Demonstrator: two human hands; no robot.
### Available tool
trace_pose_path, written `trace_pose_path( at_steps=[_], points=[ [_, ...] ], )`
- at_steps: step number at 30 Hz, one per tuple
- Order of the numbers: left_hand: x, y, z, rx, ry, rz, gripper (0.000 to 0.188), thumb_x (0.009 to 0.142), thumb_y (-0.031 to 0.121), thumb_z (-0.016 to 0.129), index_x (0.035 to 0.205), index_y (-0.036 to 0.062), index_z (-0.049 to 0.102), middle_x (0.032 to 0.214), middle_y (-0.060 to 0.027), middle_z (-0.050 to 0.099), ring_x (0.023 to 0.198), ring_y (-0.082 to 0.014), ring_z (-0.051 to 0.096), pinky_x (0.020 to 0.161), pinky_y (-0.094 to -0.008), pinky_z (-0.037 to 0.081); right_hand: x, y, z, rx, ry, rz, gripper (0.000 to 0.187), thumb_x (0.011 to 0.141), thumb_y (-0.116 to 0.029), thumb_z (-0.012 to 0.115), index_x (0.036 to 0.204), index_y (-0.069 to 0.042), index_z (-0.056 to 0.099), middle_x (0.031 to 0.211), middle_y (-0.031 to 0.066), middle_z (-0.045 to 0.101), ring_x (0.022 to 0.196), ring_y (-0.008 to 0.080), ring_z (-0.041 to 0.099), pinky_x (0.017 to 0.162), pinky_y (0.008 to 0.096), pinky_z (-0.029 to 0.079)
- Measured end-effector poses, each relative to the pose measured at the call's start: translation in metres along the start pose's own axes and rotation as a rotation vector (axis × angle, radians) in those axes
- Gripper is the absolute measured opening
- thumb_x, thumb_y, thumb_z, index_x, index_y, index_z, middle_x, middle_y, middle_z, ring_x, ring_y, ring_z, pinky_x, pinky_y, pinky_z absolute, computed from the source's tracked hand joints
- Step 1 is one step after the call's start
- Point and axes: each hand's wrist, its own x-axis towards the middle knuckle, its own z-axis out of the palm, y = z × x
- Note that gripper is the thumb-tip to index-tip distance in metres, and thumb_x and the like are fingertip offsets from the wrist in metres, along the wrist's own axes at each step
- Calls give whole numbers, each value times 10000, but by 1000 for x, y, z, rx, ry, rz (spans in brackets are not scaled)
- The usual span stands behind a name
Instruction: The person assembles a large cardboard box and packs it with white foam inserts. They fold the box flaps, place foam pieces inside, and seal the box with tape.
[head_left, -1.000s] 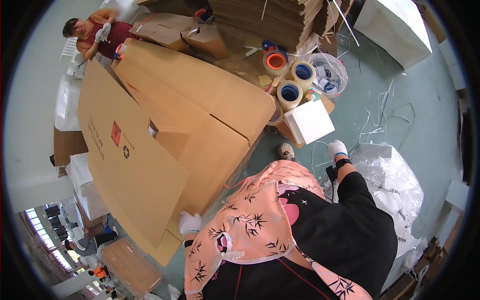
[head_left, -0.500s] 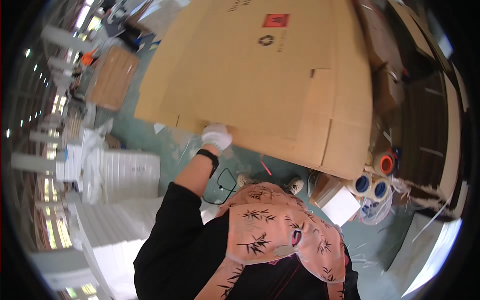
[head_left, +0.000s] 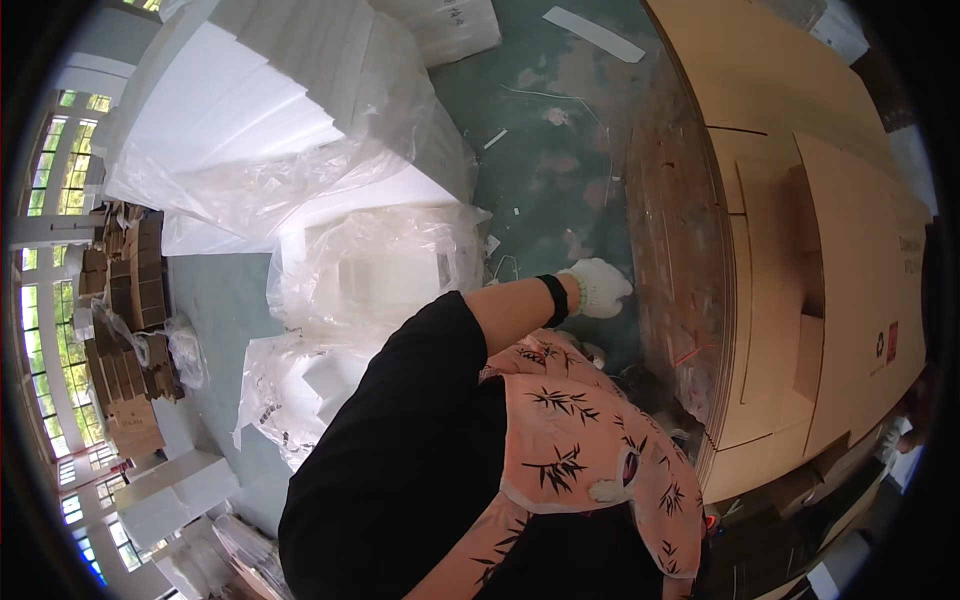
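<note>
Foam blocks (head_left: 240, 110) sit left of the cardboard stack (head_left: 860, 220).

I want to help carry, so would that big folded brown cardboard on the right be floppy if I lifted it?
The big folded brown cardboard would probably feel fairly stiff, since its broad panels look flat. It may bend near its dark slits. Probably awkward, too: it dwarfs the white-gloved left hand.

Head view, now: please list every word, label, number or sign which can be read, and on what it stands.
I quote no printed wording.
Brown cardboard flap: dark lettering, too small to read surely.
Same flap: dark recycling sign.
Same flap: red label, its content too small.
Clear plastic bag: dark print, unreadable.
White bundle, top: dark marks, unreadable.
</note>
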Motion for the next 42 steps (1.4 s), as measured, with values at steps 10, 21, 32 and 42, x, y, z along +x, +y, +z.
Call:
trace_pose_path(
  at_steps=[10, 21, 32, 42],
  points=[
    [-332, -217, 123, -539, 102, -962, 467, 873, 337, 544, 1242, 69, 647, 1219, -223, 655, 1140, -377, 626, 990, -451, 482, -3, -325, 130, -916, -561, -428, 331, 866, -298, 541, 824, -12, 702, 711, 154, 678, 682, 314, 664, 648, 413, 511],
    [-368, -223, 245, -1384, 891, -1354, 443, 900, 252, 595, 1215, -56, 643, 1214, -212, 673, 1160, -273, 628, 1001, -359, 465, 21, -597, 444, -1030, -882, -523, 292, 892, -267, 580, 975, -8, 684, 832, 95, 691, 698, 181, 660, 609, 323, 520],
    [-319, -404, 285, -2247, 2169, -786, 477, 994, 186, 527, 1388, -75, 462, 1327, -204, 562, 1185, -300, 588, 1017, -378, 488, 37, -553, 786, -1701, -759, -1300, 317, 919, -271, 522, 1105, -70, 681, 905, 101, 706, 795, 215, 672, 763, 355, 537],
    [-349, -450, 367, -2369, 2530, -656, 537, 1024, 241, 474, 1458, -55, 361, 1463, -207, 426, 1313, -319, 481, 1080, -415, 445, 107, -469, 943, -838, -1000, -544, 485, 863, -201, 554, 1319, -36, 571, 1111, 169, 670, 915, 229, 687, 754, 348, 553]
  ],
)
